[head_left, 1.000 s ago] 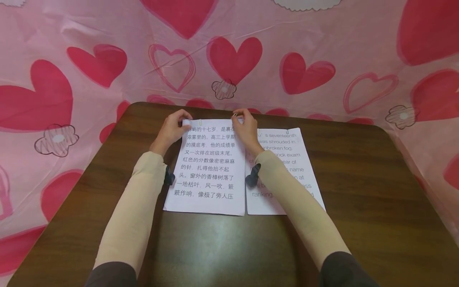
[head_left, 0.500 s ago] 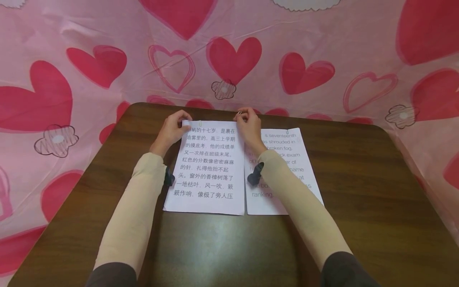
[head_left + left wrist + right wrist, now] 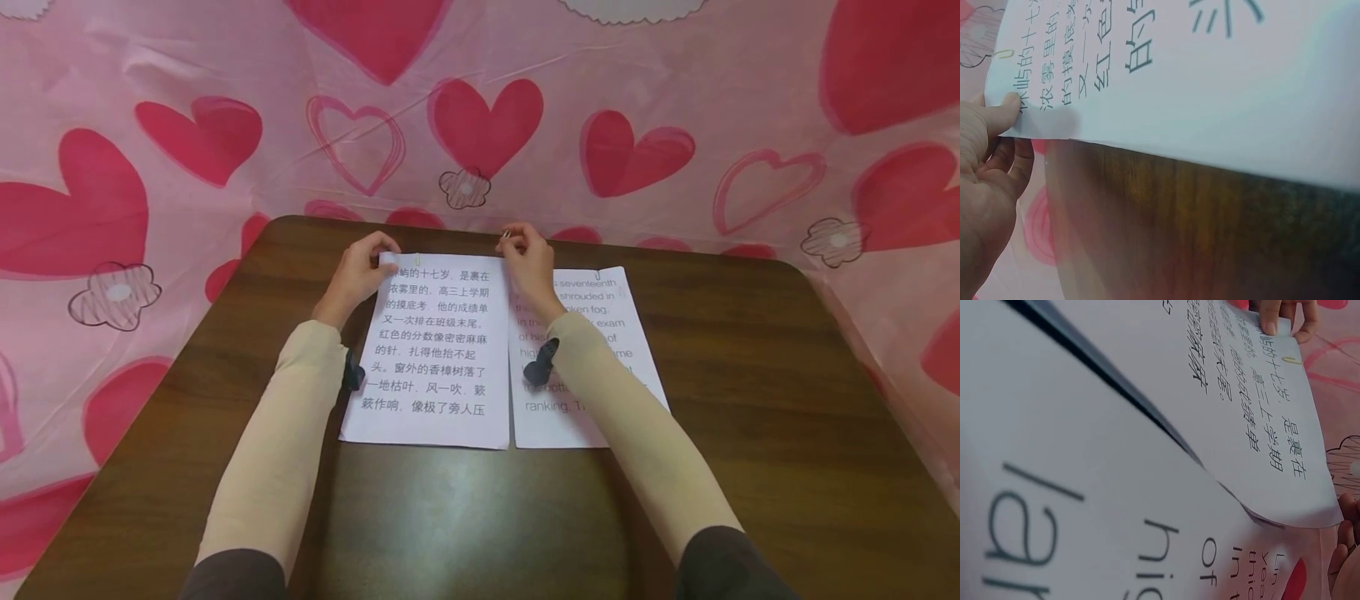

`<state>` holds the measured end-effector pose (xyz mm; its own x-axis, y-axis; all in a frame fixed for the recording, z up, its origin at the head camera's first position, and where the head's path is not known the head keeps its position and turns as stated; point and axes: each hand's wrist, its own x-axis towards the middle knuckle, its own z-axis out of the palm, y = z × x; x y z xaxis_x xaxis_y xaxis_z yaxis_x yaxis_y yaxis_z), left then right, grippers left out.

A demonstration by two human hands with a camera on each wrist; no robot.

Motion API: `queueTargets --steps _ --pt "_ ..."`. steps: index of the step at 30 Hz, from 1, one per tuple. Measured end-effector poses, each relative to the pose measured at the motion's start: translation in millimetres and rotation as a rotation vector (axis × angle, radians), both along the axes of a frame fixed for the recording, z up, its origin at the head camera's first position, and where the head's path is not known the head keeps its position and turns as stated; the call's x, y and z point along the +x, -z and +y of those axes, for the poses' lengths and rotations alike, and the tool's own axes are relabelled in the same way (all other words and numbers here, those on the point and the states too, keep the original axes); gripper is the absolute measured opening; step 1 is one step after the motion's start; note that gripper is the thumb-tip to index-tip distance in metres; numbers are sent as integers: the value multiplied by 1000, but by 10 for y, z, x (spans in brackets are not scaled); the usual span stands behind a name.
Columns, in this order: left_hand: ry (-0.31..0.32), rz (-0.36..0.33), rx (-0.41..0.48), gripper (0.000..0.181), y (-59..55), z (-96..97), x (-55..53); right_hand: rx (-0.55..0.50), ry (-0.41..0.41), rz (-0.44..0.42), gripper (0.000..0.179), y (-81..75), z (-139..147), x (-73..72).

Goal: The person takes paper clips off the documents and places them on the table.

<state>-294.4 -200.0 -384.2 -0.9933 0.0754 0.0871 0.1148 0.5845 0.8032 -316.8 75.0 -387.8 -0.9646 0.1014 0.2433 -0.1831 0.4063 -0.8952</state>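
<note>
My left hand (image 3: 355, 273) pinches the top left corner of a paper stack (image 3: 431, 350) printed in Chinese. In the left wrist view the thumb (image 3: 1007, 112) lies on the sheet, with the other fingers below it. A yellowish paper clip (image 3: 417, 261) sits on the stack's top edge near that hand. Just past the stack's top right corner, my right hand (image 3: 531, 271) pinches a small pale paper clip (image 3: 506, 236). In the right wrist view only part of the right hand (image 3: 1349, 540) shows, close to the corner, and its clip is hidden there.
Right beside the stack lies a sheet of English print (image 3: 555, 425), partly under my right forearm. A dark paper clip (image 3: 597, 274) is on its top edge. The brown wooden table (image 3: 765, 417) ends at a pink heart-patterned cloth (image 3: 555, 50).
My right hand has moved slightly right and away from the stack's top right corner, with the pale paper clip between its fingers. My left hand has stayed at its corner.
</note>
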Motion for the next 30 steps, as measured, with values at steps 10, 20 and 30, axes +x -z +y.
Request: queueTargets --steps 10,20,30 --pt "-10 -9 -17 25 -6 24 -9 -9 11 -32 25 -1 89 -21" --pt "-10 4 -20 25 17 25 -7 -16 17 -37 24 -3 174 -7" --pt "-6 8 -20 26 19 27 6 -21 14 -64 27 -12 277 43"
